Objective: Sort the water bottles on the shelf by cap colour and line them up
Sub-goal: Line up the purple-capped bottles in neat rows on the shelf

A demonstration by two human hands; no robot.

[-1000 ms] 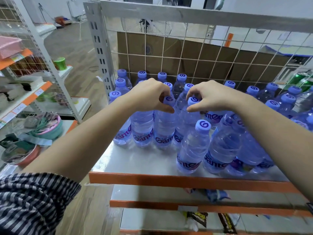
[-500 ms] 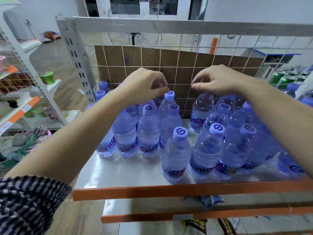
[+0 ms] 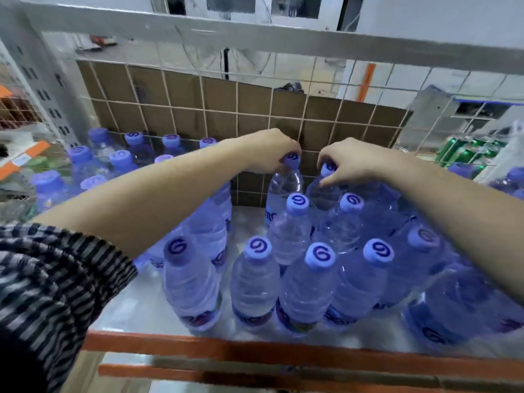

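Several clear water bottles with light purple caps stand on the metal shelf point(image 3: 249, 222). My left hand point(image 3: 269, 150) grips the cap of a back-row bottle point(image 3: 283, 185) near the wire mesh. My right hand point(image 3: 348, 161) pinches the cap of the neighbouring bottle point(image 3: 321, 194) just to its right. In front of them stands a cluster of bottles point(image 3: 295, 231), with a front row point(image 3: 255, 282) close to the orange shelf edge point(image 3: 226, 347). More bottles point(image 3: 122, 161) stand at the back left, partly hidden by my left forearm.
A wire mesh back panel point(image 3: 255, 114) with brown cardboard behind it closes the shelf's rear. A grey upright post point(image 3: 42, 89) stands at the left. Green cans point(image 3: 465, 150) sit beyond the mesh at the right. A lower orange rail point(image 3: 255, 375) runs below.
Both hands have reached further back and to the right, onto two back-row bottle caps. The camera has moved closer and looks more steeply down at the shelf.
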